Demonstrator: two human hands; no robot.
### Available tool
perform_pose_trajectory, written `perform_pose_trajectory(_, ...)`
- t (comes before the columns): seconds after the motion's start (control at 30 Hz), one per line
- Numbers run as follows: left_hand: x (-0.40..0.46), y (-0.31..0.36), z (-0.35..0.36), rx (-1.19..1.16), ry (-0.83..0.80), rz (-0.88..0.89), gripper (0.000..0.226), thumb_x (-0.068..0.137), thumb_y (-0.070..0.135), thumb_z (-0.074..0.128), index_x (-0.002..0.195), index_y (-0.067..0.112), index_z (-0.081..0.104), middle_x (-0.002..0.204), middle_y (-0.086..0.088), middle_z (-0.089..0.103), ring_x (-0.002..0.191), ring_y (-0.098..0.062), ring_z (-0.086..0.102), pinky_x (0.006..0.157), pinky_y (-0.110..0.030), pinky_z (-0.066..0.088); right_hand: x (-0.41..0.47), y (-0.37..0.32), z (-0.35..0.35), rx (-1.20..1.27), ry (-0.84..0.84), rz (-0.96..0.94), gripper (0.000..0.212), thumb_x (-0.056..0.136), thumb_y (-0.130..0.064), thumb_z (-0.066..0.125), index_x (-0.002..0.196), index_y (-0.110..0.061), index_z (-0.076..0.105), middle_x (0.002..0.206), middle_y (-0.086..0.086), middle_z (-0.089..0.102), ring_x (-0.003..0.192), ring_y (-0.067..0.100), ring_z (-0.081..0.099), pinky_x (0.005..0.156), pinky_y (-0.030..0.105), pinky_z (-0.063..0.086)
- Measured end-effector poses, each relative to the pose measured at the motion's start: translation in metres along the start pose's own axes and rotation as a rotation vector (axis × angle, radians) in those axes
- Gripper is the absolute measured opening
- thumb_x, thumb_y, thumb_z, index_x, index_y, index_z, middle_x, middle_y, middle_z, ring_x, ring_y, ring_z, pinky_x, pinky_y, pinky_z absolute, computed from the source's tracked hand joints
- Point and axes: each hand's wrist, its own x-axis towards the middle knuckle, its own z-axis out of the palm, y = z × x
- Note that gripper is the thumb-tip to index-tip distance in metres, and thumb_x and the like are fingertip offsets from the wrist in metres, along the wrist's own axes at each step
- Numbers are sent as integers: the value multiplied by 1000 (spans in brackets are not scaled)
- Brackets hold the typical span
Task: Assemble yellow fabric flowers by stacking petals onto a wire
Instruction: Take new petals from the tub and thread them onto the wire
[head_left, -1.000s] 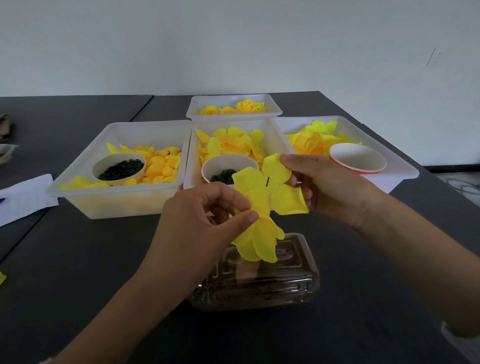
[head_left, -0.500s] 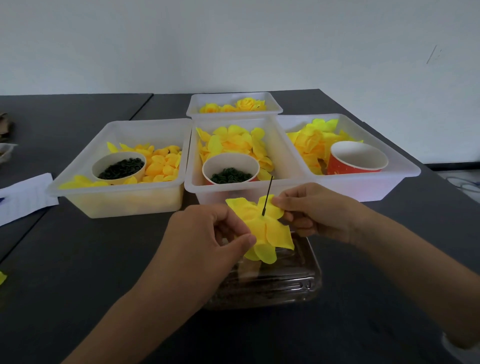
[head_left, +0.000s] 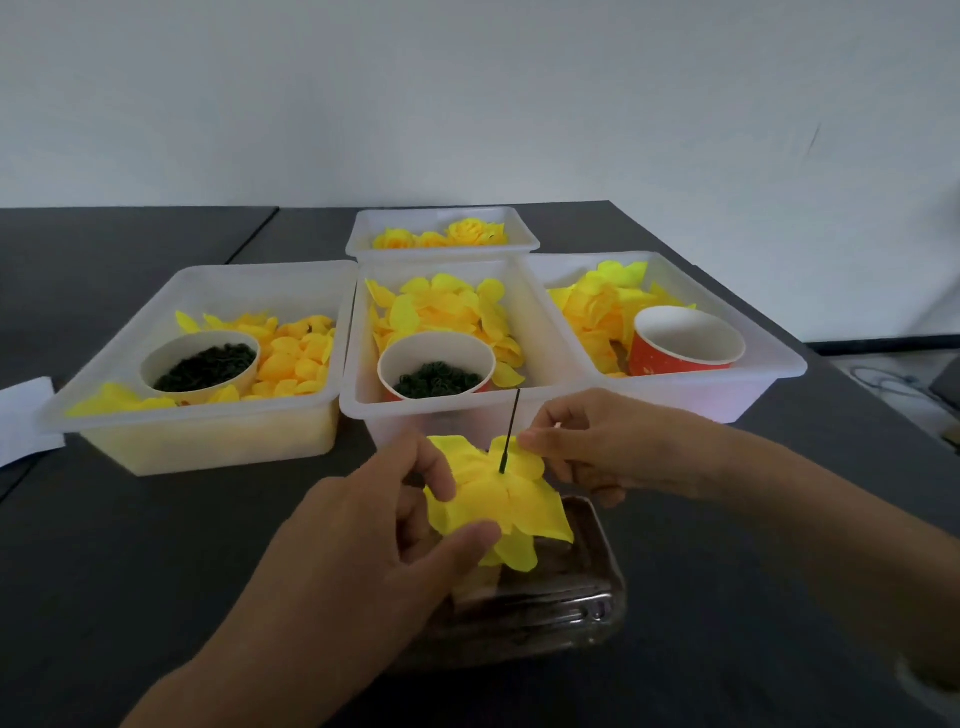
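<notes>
A yellow fabric petal piece (head_left: 506, 501) is threaded on a thin dark wire (head_left: 511, 423) that pokes upright through its middle, above a clear plastic box (head_left: 566, 613). My left hand (head_left: 374, 551) pinches the petal piece's near-left lobes between thumb and fingers. My right hand (head_left: 608, 449) pinches its far-right edge beside the wire. The lower end of the wire is hidden under the petals.
Four white bins stand behind: the left bin (head_left: 93, 415) with petals and a cup of green pieces (head_left: 202, 364), the middle bin (head_left: 363, 410) with petals and another cup (head_left: 436, 371), the right bin (head_left: 769, 374) with an empty red cup (head_left: 685, 343), the far bin (head_left: 358, 244) with finished flowers. White paper (head_left: 23, 415) lies left.
Both hands lowered the petal piece from in front of the bins down the wire; more wire now stands above the petals, which lie flatter over the clear box.
</notes>
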Motion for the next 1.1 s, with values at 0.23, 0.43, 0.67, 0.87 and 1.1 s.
perform_pose_trajectory(0.23,21,-4,-11,-249,266,-50,10,84,35,56,80,28,50,40,-2,36,35,-6,27,36,-10,24,68,2,-100,-291,644,-86,15,94,-21,58,81,-14,62,66,3,57,45,9,46,45,21,34)
perform_pose_trajectory(0.43,45,-14,-11,-268,336,-58,9,91,28,56,83,26,54,42,-5,38,35,-6,28,36,-11,24,135,33,-142,-1094,619,45,20,89,-11,53,103,-15,67,109,9,63,106,30,56,88,37,47)
perform_pose_trajectory(0.67,57,-25,-20,-261,349,-32,10,92,19,55,86,26,57,44,-4,46,37,-6,29,38,-10,25,171,44,-134,-1434,456,210,19,88,-14,51,103,-18,63,107,2,63,113,27,50,106,46,25)
perform_pose_trajectory(0.87,61,-26,-23,-261,357,-26,10,95,11,54,89,18,58,42,10,53,35,-5,34,37,-8,25,163,22,-145,-1295,456,159,8,89,-22,58,90,-16,63,98,1,51,111,29,45,96,42,28)
perform_pose_trajectory(1.1,56,-14,-25,-289,352,9,10,93,15,53,88,21,59,41,5,45,40,-7,30,40,-13,26,98,-34,-162,-906,599,-138,7,92,-14,61,90,-8,64,90,9,60,81,22,52,67,26,33)
